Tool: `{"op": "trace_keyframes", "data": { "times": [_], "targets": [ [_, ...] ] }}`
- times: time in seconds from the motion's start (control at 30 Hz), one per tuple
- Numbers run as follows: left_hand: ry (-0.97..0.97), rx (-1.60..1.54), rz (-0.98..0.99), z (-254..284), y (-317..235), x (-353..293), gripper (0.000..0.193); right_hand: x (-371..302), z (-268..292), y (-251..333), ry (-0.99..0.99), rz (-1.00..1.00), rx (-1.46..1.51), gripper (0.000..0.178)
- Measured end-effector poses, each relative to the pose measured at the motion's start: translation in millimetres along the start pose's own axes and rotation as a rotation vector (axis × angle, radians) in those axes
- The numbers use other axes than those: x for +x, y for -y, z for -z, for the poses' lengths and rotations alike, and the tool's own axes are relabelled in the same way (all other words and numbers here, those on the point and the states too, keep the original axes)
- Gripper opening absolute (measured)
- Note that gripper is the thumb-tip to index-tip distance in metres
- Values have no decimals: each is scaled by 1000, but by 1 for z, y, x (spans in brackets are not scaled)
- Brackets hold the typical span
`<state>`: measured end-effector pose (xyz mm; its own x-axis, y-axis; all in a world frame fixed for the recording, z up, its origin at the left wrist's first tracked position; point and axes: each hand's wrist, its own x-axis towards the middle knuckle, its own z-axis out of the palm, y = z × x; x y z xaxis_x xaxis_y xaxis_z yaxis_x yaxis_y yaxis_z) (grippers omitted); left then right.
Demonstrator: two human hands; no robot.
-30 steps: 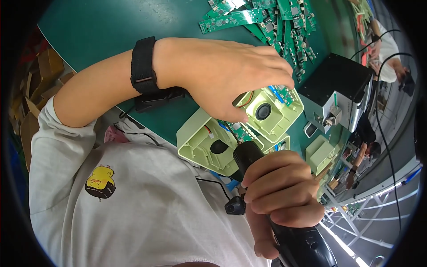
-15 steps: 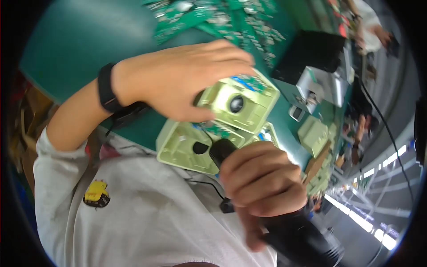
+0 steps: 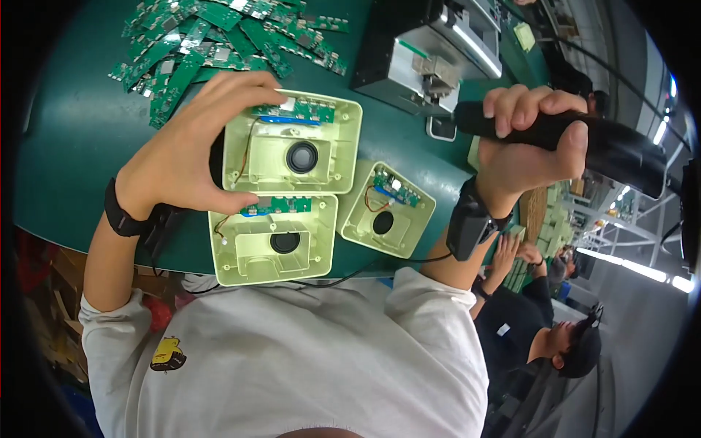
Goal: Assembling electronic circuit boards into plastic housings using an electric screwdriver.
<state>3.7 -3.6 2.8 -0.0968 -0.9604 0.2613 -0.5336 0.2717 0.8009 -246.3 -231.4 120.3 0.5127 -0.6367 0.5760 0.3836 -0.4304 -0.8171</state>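
My left hand (image 3: 179, 150) grips the left side of a pale green plastic housing (image 3: 345, 150), fingers over its top edge and thumb at its lower corner. Inside that open housing are a green circuit board (image 3: 314, 109), a blue strip, thin wires and a round black speaker (image 3: 301, 157). Directly below it, a second such housing (image 3: 325, 266) lies near my shirt. A third housing (image 3: 416, 237) stands to the right, tilted. My right hand (image 3: 537, 139), raised at the right, is wrapped around a black electric screwdriver (image 3: 621, 150), whose narrower end points left.
Loose green circuit boards (image 3: 219, 44) are piled at the far left on the green table (image 3: 80, 146). A black and silver machine (image 3: 409, 66) stands at the back, with a small white-rimmed object (image 3: 441, 128) before it. A co-worker (image 3: 522, 321) sits at the right; a black cable runs past the housings.
My right hand has carried the screwdriver from beside the housings up and right, toward the machine. The view has turned, and my left hand remains on the upper housing.
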Motion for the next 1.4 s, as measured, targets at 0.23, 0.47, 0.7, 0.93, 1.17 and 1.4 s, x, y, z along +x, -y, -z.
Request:
{"op": "trace_keyframes", "data": {
  "times": [0.23, 0.47, 0.7, 0.93, 1.17, 1.4],
  "targets": [
    [-12, -12, 28, 0, 1, 1, 98, -62, -11, 44, 205, -65, 40, 47],
    [-29, 26, 7, -2, -1, 3, 97, -89, -10, 23, 146, -91, 53, 49],
    [4, 34, 20, -1, 4, 2, 101, -94, -9, 18, 176, -67, 29, 48],
    [-18, 34, 15, 1, 1, 1, 98, -99, -18, 22, 37, -174, 174, 51],
    [0, 16, 22, 0, -6, 3, 96, -31, 0, 43, 172, -2, 70, 45],
    [-11, 46, 61, -1, -5, 0, 100, 8, 6, -11, 16, 63, 54, 45]
  ]
}}
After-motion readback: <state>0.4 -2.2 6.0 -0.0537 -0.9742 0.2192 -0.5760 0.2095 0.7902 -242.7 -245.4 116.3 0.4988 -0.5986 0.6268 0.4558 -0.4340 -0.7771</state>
